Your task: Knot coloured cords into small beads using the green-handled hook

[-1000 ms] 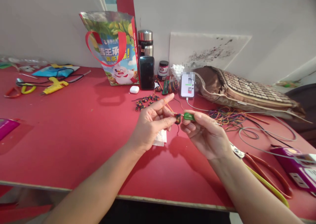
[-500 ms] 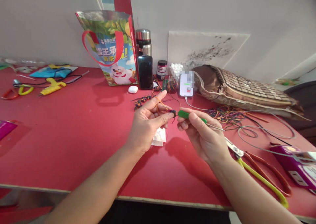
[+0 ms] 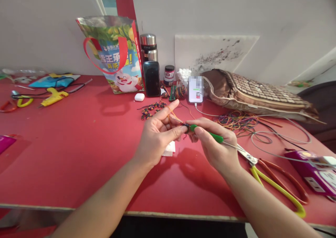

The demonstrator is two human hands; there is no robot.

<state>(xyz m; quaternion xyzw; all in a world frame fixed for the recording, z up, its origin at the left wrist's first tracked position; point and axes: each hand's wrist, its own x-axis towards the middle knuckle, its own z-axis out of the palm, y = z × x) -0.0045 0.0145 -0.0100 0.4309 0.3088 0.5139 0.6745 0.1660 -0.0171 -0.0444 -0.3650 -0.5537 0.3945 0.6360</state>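
Note:
My left hand [image 3: 157, 136] pinches a small dark piece of crochet work [image 3: 186, 127] between thumb and fingers. Orange yarn [image 3: 172, 113] runs over its raised index finger. In my right hand [image 3: 217, 143] is a crochet hook with a green grip [image 3: 215, 137], its metal shaft sticking out behind toward the wrist. The hook's front end meets the crochet piece, and both hands nearly touch there. Behind my left hand lies a multicoloured crocheted strand [image 3: 147, 113]. A ball of multicoloured yarn [image 3: 181, 92] sits farther back.
Large scissors [image 3: 275, 182] and a purple power strip [image 3: 309, 177] lie at the right. Tangled yarn [image 3: 233, 121] rests before a brown bag [image 3: 259, 94]. A charging phone [image 3: 195, 91], black phone [image 3: 151, 79], earbud case [image 3: 139, 97] and shopping bag [image 3: 112, 56] stand behind. A yellow glue gun [image 3: 54, 97] is left.
My right hand has moved in closer to the left, bringing the hook's front end into the crochet piece. The whole view has shifted slightly.

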